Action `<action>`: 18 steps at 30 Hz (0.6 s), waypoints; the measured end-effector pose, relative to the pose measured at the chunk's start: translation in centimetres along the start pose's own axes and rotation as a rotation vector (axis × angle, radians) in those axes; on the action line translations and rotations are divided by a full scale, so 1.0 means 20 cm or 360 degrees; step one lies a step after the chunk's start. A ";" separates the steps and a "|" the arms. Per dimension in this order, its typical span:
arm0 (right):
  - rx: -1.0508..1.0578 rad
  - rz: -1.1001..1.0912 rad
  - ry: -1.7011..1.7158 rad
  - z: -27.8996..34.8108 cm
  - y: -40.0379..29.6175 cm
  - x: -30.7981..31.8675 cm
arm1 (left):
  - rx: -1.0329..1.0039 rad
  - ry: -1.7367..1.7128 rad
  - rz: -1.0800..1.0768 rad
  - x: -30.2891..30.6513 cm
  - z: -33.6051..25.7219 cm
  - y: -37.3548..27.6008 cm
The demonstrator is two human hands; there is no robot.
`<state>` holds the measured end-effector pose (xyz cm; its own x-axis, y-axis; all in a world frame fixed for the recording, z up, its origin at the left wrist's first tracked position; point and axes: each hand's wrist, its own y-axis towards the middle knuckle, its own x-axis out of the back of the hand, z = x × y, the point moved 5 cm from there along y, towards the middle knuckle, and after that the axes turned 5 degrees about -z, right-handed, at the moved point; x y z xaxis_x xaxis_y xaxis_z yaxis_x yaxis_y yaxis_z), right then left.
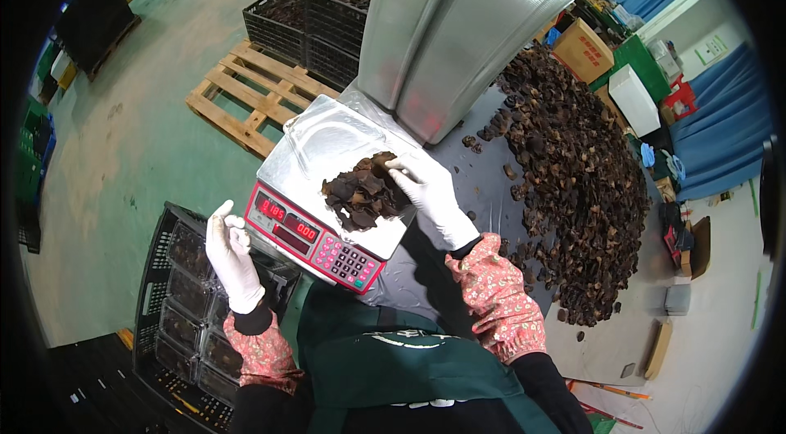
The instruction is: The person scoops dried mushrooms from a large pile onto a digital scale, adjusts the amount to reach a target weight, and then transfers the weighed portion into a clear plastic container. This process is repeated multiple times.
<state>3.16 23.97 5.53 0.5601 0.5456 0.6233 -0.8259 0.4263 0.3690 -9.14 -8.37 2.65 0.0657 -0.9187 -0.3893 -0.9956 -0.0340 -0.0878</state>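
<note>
A digital weighing scale (pixel 313 250) with a red-framed keypad and lit display stands before me. On its metal plate lie a clear plastic tray (pixel 331 133) and a heap of dark dried fungus pieces (pixel 362 191). My right hand (pixel 424 188), in a white glove, reaches over the plate and pinches a brown piece at the heap's upper right edge. My left hand (pixel 230 250), also gloved in white, is raised off the scale's left corner with fingers slightly curled and nothing seen in it.
Stacked clear plastic trays (pixel 454 35) tower behind the scale. A large pile of dark dried fungus (pixel 571 188) covers the table at right. A black crate (pixel 144 305) of filled clear boxes is at lower left. A wooden pallet (pixel 245 99) and black crates (pixel 334 28) stand beyond.
</note>
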 end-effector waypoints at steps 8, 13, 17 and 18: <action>-0.0767 -0.0323 0.1069 -0.12 -0.12 0.12 | 0.0035 0.0004 0.0103 -0.05 0.02 -0.05; -0.1027 -0.0331 0.1301 -0.19 -0.36 0.16 | 0.0100 0.0070 0.0148 -0.09 0.03 -0.16; -0.0984 -0.0304 0.1416 -0.28 -0.55 0.17 | 0.0139 0.0343 0.0552 -0.27 0.08 -0.40; -0.0974 -0.0271 0.1399 -0.27 -0.58 0.17 | 0.0273 0.0324 0.0667 -0.31 0.13 -0.49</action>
<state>14.89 24.74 -0.34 0.7155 0.6677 -0.2056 -0.6974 0.6998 -0.1543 0.48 -1.32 3.54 -0.3695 -0.8982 -0.2381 -0.9069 0.4044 -0.1180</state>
